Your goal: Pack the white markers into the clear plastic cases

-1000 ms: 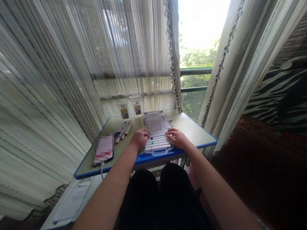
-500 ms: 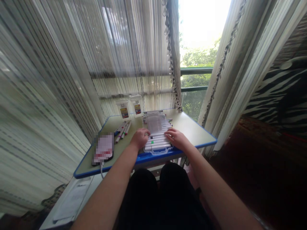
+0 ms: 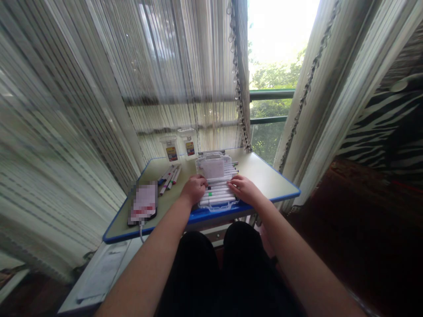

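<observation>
A clear plastic case (image 3: 216, 176) full of white markers sits at the front edge of a small blue-rimmed table (image 3: 280, 185). Its lid stands up, tilted toward me. My left hand (image 3: 193, 188) rests at the case's left side, fingers curled against the markers. My right hand (image 3: 243, 189) lies at the case's right side, fingers bent onto the marker row. Whether either hand grips a marker is hidden.
Several loose markers (image 3: 169, 178) lie left of the case. A phone (image 3: 142, 204) with a cable lies at the table's left front. Two small clear boxes (image 3: 180, 147) stand at the back. Curtains hang close behind and on both sides. Papers (image 3: 99, 277) lie lower left.
The case lid has tipped further toward me. Both hands stay at the sides of the case, barely shifted.
</observation>
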A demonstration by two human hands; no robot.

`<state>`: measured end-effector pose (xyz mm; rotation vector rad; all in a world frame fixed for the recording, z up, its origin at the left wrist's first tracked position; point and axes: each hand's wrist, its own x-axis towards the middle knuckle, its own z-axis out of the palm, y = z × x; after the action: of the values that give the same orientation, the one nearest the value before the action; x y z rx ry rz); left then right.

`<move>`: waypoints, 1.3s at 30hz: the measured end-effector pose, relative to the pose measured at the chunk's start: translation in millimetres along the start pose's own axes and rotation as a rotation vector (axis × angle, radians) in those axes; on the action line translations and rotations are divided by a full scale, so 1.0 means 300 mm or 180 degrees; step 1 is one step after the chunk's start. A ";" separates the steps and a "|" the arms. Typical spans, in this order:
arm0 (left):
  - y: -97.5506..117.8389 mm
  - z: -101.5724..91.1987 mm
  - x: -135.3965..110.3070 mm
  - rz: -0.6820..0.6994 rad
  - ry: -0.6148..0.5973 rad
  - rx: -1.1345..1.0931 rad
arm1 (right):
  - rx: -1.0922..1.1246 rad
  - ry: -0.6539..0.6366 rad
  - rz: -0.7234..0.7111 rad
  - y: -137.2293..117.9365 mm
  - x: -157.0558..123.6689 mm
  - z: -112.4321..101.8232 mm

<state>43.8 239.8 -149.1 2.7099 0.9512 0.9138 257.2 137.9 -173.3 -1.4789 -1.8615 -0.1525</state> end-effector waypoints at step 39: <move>-0.006 -0.004 0.015 -0.1350 0.0746 0.0266 | 0.0148 -0.0167 0.0572 -0.006 -0.002 -0.017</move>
<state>45.0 243.8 -146.3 2.3478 1.5628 1.1290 258.2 134.3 -169.3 -1.6225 -1.7505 0.0155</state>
